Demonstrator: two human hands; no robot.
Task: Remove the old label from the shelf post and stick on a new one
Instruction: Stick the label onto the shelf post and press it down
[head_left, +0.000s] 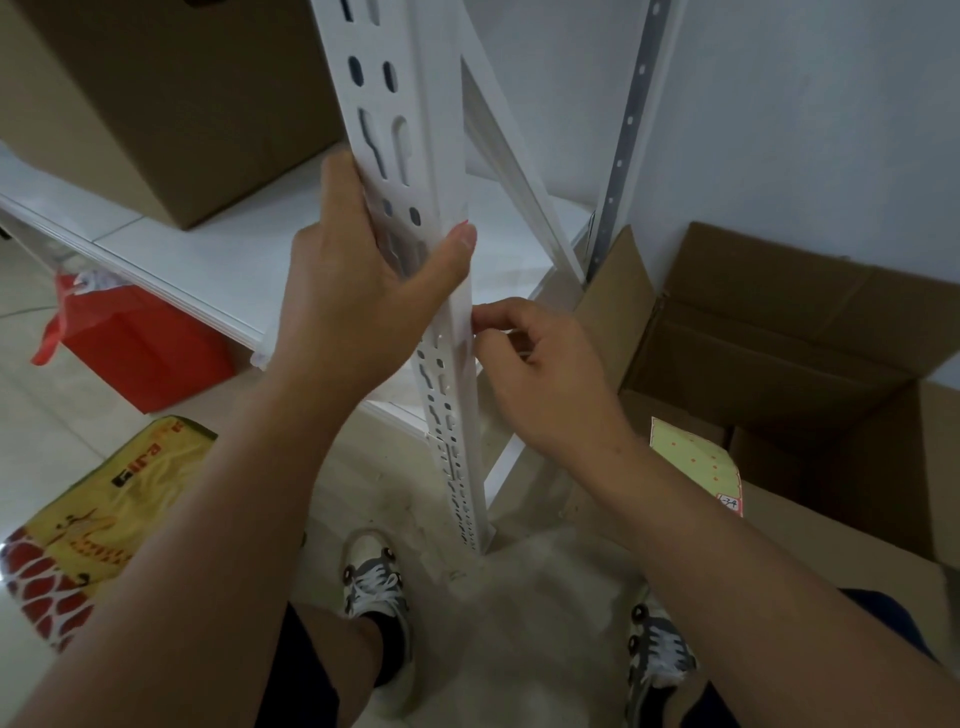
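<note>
shelf post (451, 332): white, slotted, upright at the front right corner of the shelf; foot on the floor between the two shoes.
left hand (358, 291): wrapped round the post, fingers behind its left edge, thumb (457, 244) pressed on the right edge; a firm grip.
right hand (540, 364): just below the left, fingertips (480, 317) pinched together at the post's right edge. They seem to nip something thin and pale there (label edge? too small to be sure).
label: cannot pick it out clearly; if anywhere, it lies on the post face under the right fingertips.
shelf (223, 260): white board, one level seen, front edge running from left to the post.
closed carton (156, 104): 1, brown, on the shelf toward its back left; contents hidden.
open carton (779, 353): 1, brown, on the floor right of the post, flaps up; inside looks dark, contents cannot be told.
flat cardboard (831, 535): lower right, in front of the open carton, with a pale green dotted card (696, 462) lying on its upper edge.
red bag (140, 348): 1, on the floor under the shelf's front edge; contents not seen.
yellow-red pack (88, 519): 1, flat on the floor at left.
shoes (376, 577): 2, grey and white.
hands: 2, both on the post.
</note>
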